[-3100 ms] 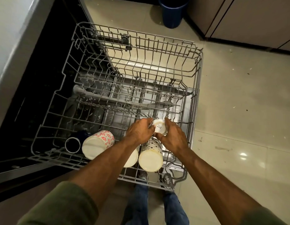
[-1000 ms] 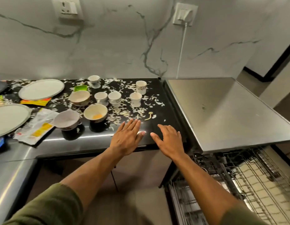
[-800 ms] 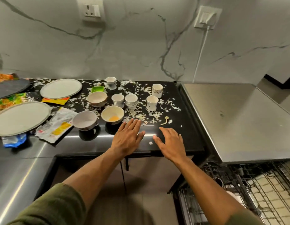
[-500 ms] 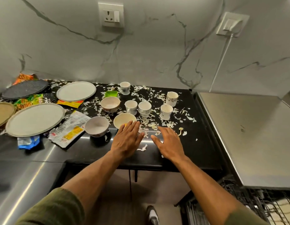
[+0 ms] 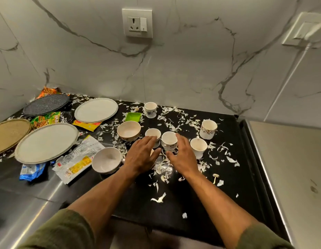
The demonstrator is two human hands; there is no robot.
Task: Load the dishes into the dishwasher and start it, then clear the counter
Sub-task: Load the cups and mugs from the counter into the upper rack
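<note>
Several small white cups stand on the black counter point(image 5: 183, 198). My left hand point(image 5: 141, 155) reaches with straight fingers to the nearest left cup point(image 5: 152, 133) and covers a bowl beneath it. My right hand point(image 5: 183, 155) is spread beside the middle cup point(image 5: 169, 140), fingertips at its right side. Neither hand holds anything. Further cups sit at right point(image 5: 198, 146), far right point(image 5: 208, 128) and at the back point(image 5: 150, 109). Two bowls point(image 5: 128, 130) point(image 5: 106, 159) stand to the left.
Two pale plates point(image 5: 96, 110) point(image 5: 45, 142), a dark plate point(image 5: 46, 104) and a woven mat point(image 5: 9, 133) fill the counter's left. Wrappers point(image 5: 78, 160), a green dish point(image 5: 133, 116) and white peel scraps litter it. The dishwasher's steel top point(image 5: 290, 168) is at right.
I turned from the dishwasher rack to the counter. Both empty hands have moved forward over the counter, from its front edge to the cluster of cups.
</note>
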